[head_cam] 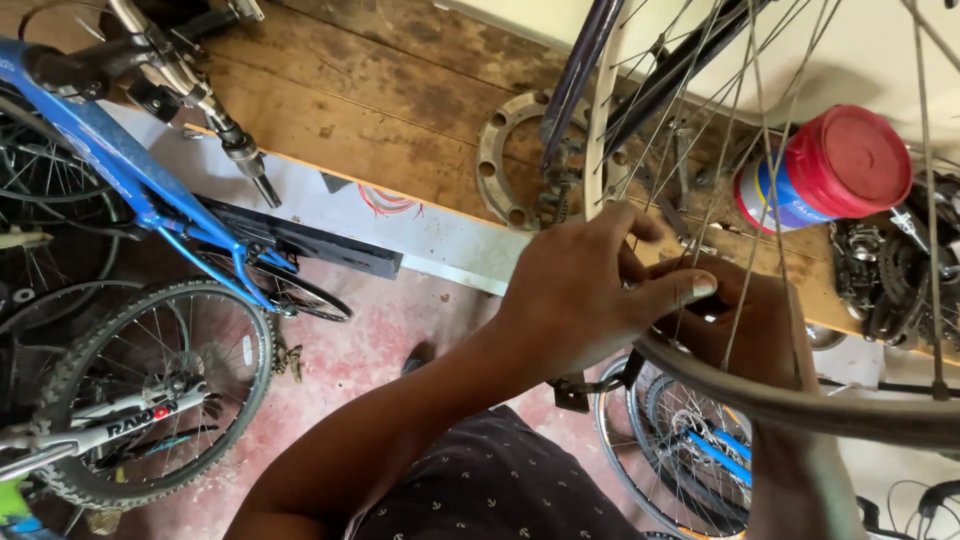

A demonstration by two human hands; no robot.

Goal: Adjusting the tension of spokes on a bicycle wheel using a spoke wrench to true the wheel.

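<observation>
A blue bicycle (120, 170) leans at my far left, above the reddish floor (370, 350). Further right, my left hand (580, 290) curls over the wheel's rim (800, 405), thumb pressed flat, fingers pinched around the thin spokes (745, 200) near it. My right hand (755, 325) sits just behind, fingers closed on something I cannot make out. The wheel feels light yet stiff, I judge; the spokes are springy and slick, so the rim gives the surer hold. A red-lidded tin (825, 165) stands on the wooden bench (380, 110).
</observation>
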